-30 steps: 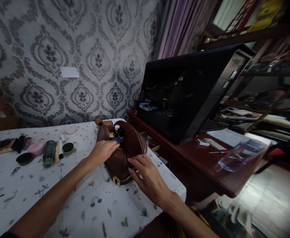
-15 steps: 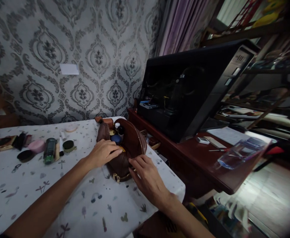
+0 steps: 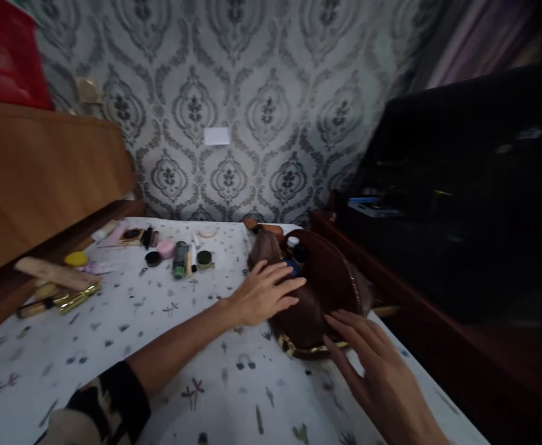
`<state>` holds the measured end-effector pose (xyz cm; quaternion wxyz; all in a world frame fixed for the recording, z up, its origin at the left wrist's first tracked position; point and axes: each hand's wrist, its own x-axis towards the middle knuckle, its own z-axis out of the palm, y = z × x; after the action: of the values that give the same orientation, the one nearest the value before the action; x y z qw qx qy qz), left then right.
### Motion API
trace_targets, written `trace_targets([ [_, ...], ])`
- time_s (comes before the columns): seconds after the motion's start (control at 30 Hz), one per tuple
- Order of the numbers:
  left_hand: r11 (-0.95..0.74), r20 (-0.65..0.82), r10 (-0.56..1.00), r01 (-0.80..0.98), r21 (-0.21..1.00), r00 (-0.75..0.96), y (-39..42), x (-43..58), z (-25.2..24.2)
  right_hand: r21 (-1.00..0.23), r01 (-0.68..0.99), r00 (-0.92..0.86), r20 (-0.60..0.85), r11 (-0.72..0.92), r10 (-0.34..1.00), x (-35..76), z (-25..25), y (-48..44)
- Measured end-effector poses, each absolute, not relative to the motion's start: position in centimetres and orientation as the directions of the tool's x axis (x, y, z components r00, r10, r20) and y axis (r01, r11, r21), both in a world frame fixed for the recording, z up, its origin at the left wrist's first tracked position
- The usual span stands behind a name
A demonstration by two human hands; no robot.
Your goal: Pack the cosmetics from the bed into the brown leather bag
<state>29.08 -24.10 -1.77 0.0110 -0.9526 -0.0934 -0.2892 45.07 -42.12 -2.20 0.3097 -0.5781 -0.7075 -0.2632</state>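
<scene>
A brown leather pouch (image 3: 326, 290) stands open on the table with small bottles and jars showing in its mouth. My left hand (image 3: 264, 293) rests on the pouch's left side, fingers stretched out and a little apart. Near the gold-trimmed front edge of the pouch hovers my right hand (image 3: 372, 361), fingers extended and spread, holding nothing.
The table wears a white printed cloth (image 3: 169, 371). Several cosmetics (image 3: 178, 256) lie at the back left, gold tubes (image 3: 73, 300) further left. A wooden headboard (image 3: 34, 179) stands on the left, a dark desk with a black computer case (image 3: 460, 179) on the right.
The view has swung left. My right hand has come off the pouch's front and opened. The left hand stays on the pouch, its fingers now stretched out.
</scene>
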Motion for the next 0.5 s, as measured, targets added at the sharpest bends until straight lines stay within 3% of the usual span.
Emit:
trace_targets([
  [0.33,-0.952,0.428,0.289,0.305,0.033,0.856,-22.6,23.6,-4.0,0.037,0.989,-0.120,0.780,0.146,0.615,44.6,-1.3,-38.8],
  [0.5,-0.903,0.461,0.395,0.429,0.034,0.795,-19.6,20.0,-5.8,-0.141,0.976,0.025,0.831,0.167,0.555,45.3,-3.8,-37.7],
])
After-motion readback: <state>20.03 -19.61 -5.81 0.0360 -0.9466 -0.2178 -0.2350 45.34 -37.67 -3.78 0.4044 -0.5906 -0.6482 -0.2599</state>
